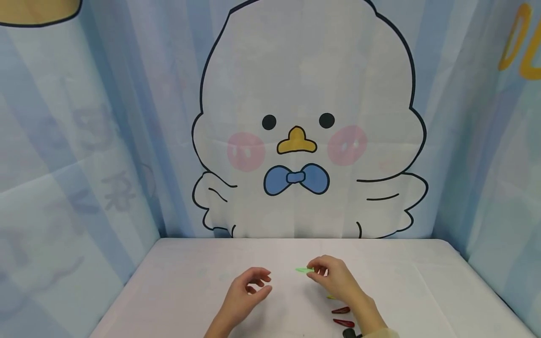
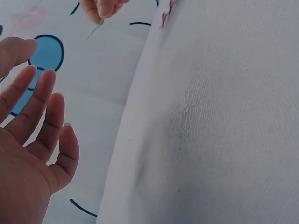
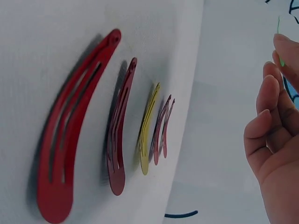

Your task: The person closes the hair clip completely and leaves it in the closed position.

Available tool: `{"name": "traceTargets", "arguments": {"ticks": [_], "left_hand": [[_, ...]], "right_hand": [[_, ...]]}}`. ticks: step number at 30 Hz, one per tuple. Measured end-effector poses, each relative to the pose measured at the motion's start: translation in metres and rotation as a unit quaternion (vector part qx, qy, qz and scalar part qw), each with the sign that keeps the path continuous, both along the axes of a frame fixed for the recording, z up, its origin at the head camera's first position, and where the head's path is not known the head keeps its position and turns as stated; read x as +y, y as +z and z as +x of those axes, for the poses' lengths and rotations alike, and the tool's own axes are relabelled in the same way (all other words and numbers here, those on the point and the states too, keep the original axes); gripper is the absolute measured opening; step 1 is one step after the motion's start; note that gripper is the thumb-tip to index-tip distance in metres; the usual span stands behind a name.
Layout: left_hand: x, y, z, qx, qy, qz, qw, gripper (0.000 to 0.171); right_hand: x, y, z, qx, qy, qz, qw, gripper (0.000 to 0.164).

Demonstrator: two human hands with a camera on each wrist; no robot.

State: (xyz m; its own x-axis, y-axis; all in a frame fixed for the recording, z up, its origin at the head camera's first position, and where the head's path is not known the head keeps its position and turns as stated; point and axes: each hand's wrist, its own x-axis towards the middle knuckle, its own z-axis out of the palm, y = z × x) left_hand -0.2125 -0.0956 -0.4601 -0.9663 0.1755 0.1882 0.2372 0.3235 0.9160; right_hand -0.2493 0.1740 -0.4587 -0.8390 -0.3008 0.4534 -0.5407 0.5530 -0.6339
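Observation:
My right hand point(image 1: 335, 278) pinches a light green snap hair clip point(image 1: 302, 270) between thumb and fingertips, above the table. In the right wrist view, only thin green parts of this clip point(image 3: 279, 25) show beside the fingertips. My left hand point(image 1: 243, 296) hovers to the left, its fingers loosely bent and holding nothing; the left wrist view shows the palm and spread fingers. Below the right hand, several hair clips lie in a row: a bright red clip point(image 3: 56, 182), a dark red clip point(image 3: 117, 172), a yellow clip point(image 3: 145, 154) and pinkish-red ones point(image 3: 157, 148) beyond.
A white cloth-covered table point(image 1: 190, 286) spans the front. A black object point(image 1: 349, 333), partly cut off, is beside the right forearm at the bottom edge. Behind the table hangs a curtain point(image 1: 304, 70) with a cartoon bird, and more curtains close both sides.

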Motion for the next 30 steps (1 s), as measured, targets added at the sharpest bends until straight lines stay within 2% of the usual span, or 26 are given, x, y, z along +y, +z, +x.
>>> {"name": "traceTargets", "arguments": {"ticks": [12,17,24,30], "left_hand": [[-0.011,-0.003,-0.002,0.029,0.008,-0.042,0.9986,0.029],[-0.016,-0.007,-0.002,0.053,0.010,-0.064,0.9965,0.032],[-0.022,-0.012,0.005,0.106,0.020,-0.090,0.9901,0.036],[-0.025,-0.010,0.009,0.110,0.026,-0.112,0.9872,0.039]], "right_hand": [[0.004,-0.007,-0.016,-0.115,-0.042,0.051,0.991,0.008],[0.005,-0.011,-0.019,-0.128,-0.045,0.082,0.987,0.009],[0.005,-0.012,-0.020,-0.137,-0.055,0.113,0.983,0.010],[0.004,-0.012,-0.019,-0.156,-0.065,0.132,0.977,0.012]]}}
